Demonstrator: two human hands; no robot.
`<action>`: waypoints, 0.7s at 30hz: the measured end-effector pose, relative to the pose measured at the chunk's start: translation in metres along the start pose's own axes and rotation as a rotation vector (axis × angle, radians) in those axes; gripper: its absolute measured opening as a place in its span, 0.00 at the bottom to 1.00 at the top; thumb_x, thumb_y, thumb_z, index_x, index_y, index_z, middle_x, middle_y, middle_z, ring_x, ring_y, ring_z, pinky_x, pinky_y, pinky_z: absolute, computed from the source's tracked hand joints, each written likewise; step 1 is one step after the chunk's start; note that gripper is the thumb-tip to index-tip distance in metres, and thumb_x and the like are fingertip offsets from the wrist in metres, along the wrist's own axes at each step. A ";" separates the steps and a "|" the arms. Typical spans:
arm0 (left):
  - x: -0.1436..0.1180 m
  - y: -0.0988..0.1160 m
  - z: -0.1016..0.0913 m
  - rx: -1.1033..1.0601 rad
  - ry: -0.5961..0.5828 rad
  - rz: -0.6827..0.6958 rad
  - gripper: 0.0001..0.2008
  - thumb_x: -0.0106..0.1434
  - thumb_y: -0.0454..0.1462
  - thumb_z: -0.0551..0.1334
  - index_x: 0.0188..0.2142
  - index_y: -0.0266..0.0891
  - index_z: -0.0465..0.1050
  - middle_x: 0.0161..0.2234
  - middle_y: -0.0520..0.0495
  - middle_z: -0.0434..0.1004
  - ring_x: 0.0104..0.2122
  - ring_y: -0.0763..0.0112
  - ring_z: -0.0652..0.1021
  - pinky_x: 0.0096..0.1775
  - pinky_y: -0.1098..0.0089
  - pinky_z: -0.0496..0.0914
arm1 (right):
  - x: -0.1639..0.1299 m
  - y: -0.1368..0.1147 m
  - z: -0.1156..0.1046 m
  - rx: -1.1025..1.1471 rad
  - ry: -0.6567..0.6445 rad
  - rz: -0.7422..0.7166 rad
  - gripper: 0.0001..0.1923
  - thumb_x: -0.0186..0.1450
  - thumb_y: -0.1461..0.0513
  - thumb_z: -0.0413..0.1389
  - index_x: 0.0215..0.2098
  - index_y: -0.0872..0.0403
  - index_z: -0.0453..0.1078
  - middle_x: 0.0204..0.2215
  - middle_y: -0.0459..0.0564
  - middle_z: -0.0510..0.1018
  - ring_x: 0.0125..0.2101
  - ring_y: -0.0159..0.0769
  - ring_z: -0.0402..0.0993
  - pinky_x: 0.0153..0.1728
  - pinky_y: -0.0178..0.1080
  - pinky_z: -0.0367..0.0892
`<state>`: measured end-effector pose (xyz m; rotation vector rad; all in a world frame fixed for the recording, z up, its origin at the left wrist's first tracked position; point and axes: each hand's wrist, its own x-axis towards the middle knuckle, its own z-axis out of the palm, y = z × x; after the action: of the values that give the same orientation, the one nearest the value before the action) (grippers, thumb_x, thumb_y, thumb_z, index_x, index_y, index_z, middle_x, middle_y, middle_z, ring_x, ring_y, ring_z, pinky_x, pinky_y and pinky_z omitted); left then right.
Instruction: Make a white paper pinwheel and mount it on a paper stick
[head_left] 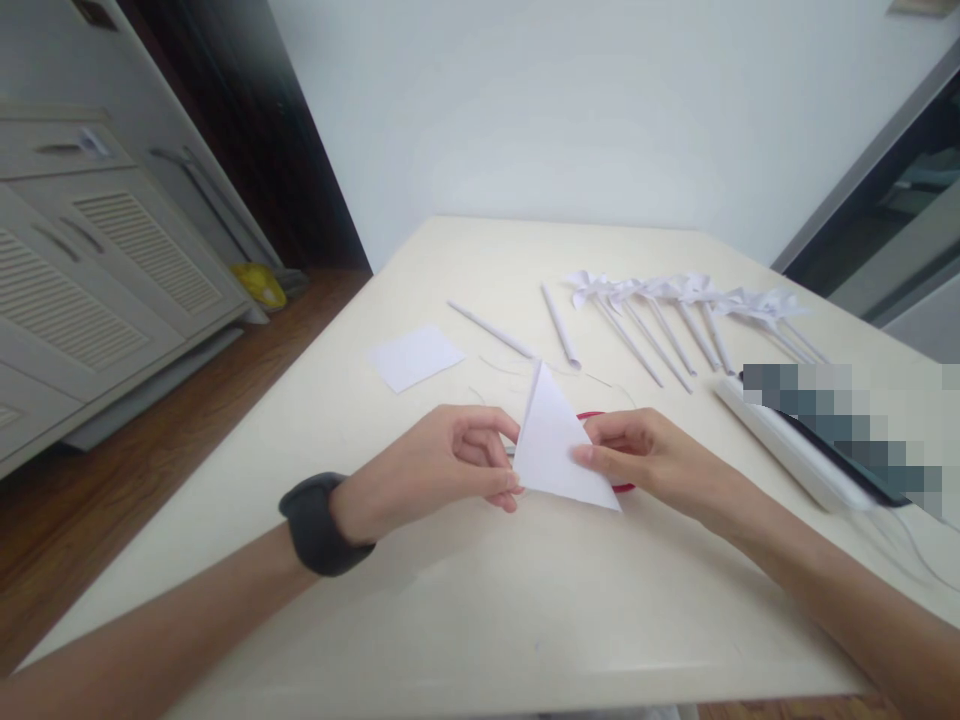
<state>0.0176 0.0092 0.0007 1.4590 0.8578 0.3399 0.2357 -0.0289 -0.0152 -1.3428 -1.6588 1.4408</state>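
Holding a folded paper triangle (556, 445) between both hands, the person is working low over the cream bench (480, 600). The left hand (442, 465) is pinching the triangle's left edge, thumb over fingers, so its grip is clenched on the paper. The right hand (649, 460) is pressing the triangle's right edge with thumb and forefinger, its grip likewise closed on the paper. The triangle is standing tilted, its apex pointing away from the person and its lower corner just touching the bench.

Taking the triangle as the landmark: just behind it, partly hidden, a red-handled object (604, 420) is lying, probably scissors, though too little is showing to be sure. Beyond the triangle and to its left, a flat white paper square (417, 357) is waiting unfolded. Directly beyond it, two rolled paper sticks (525, 325) are lying bare, with no heads. Beyond and to its right, a row of finished paper pinwheels (675, 300) is resting on sticks, side by side.

Judging from this, several pinwheels are already done, and another is only in its early folding: the sheet is creased into a triangle, while cutting, shaping and fixing to a stick appear to be remaining. The spare square and bare sticks are suggesting more pieces to come. A black wristband (319, 520) is sitting on the left wrist.
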 end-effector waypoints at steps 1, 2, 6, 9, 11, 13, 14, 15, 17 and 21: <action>0.000 0.001 0.000 -0.008 -0.001 -0.004 0.09 0.52 0.32 0.62 0.34 0.37 0.65 0.24 0.51 0.74 0.29 0.66 0.78 0.36 0.66 0.71 | 0.000 0.001 0.000 0.000 0.007 -0.005 0.13 0.60 0.56 0.52 0.21 0.55 0.63 0.25 0.46 0.67 0.24 0.30 0.62 0.20 0.32 0.56; 0.000 0.002 0.000 -0.017 -0.002 -0.009 0.09 0.52 0.32 0.62 0.34 0.37 0.65 0.24 0.51 0.74 0.28 0.66 0.78 0.35 0.66 0.71 | 0.000 0.002 0.000 -0.002 0.016 -0.013 0.14 0.60 0.56 0.52 0.20 0.55 0.63 0.23 0.45 0.66 0.23 0.30 0.62 0.20 0.32 0.54; 0.000 0.003 0.002 -0.044 -0.004 -0.009 0.09 0.52 0.32 0.62 0.34 0.37 0.66 0.24 0.51 0.74 0.28 0.66 0.78 0.34 0.67 0.72 | 0.001 0.006 0.001 -0.018 0.078 -0.041 0.14 0.59 0.55 0.53 0.19 0.54 0.64 0.17 0.43 0.61 0.22 0.31 0.60 0.18 0.32 0.50; 0.001 0.002 0.001 -0.043 0.003 0.000 0.09 0.52 0.32 0.62 0.34 0.37 0.66 0.24 0.52 0.74 0.28 0.66 0.78 0.34 0.67 0.72 | 0.000 0.006 0.002 -0.026 0.073 -0.037 0.14 0.60 0.54 0.52 0.21 0.54 0.65 0.20 0.44 0.64 0.20 0.29 0.59 0.18 0.32 0.50; 0.001 0.001 0.000 -0.033 0.007 0.010 0.08 0.53 0.32 0.62 0.34 0.37 0.66 0.23 0.53 0.73 0.28 0.67 0.78 0.35 0.67 0.71 | -0.002 0.004 0.001 -0.035 0.042 -0.027 0.15 0.61 0.54 0.50 0.22 0.55 0.66 0.24 0.45 0.67 0.20 0.28 0.58 0.18 0.32 0.51; 0.001 0.001 -0.002 -0.017 0.014 0.019 0.08 0.53 0.32 0.62 0.33 0.37 0.66 0.23 0.53 0.72 0.28 0.67 0.78 0.35 0.67 0.71 | -0.004 0.002 0.000 -0.043 0.019 -0.021 0.16 0.62 0.54 0.50 0.22 0.55 0.66 0.24 0.46 0.68 0.20 0.28 0.58 0.19 0.32 0.52; 0.001 0.001 -0.003 -0.013 0.024 0.019 0.08 0.53 0.32 0.62 0.33 0.37 0.66 0.23 0.53 0.72 0.28 0.67 0.78 0.34 0.67 0.71 | -0.004 0.001 0.000 -0.043 0.015 -0.019 0.16 0.62 0.55 0.50 0.21 0.55 0.66 0.24 0.46 0.68 0.20 0.28 0.58 0.19 0.32 0.52; 0.001 0.001 -0.003 -0.013 0.030 0.017 0.08 0.53 0.32 0.62 0.33 0.37 0.66 0.23 0.52 0.73 0.28 0.67 0.78 0.34 0.67 0.71 | -0.005 0.001 -0.001 -0.040 0.014 -0.019 0.16 0.62 0.55 0.50 0.21 0.55 0.66 0.23 0.46 0.68 0.20 0.28 0.58 0.19 0.32 0.52; 0.001 0.001 -0.004 -0.025 0.031 0.013 0.08 0.53 0.32 0.62 0.33 0.37 0.65 0.24 0.52 0.73 0.28 0.67 0.78 0.34 0.67 0.71 | -0.005 0.002 0.000 -0.027 0.019 -0.022 0.16 0.62 0.55 0.49 0.21 0.55 0.67 0.22 0.46 0.69 0.20 0.28 0.59 0.19 0.32 0.53; 0.001 0.002 -0.003 -0.038 0.025 0.014 0.08 0.54 0.32 0.62 0.33 0.37 0.65 0.24 0.52 0.73 0.28 0.67 0.77 0.34 0.68 0.71 | -0.005 0.003 0.001 0.001 0.034 -0.030 0.16 0.63 0.56 0.49 0.22 0.56 0.67 0.21 0.47 0.71 0.20 0.29 0.62 0.19 0.32 0.55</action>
<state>0.0169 0.0122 0.0029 1.4284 0.8574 0.3835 0.2371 -0.0342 -0.0177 -1.3289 -1.6493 1.3939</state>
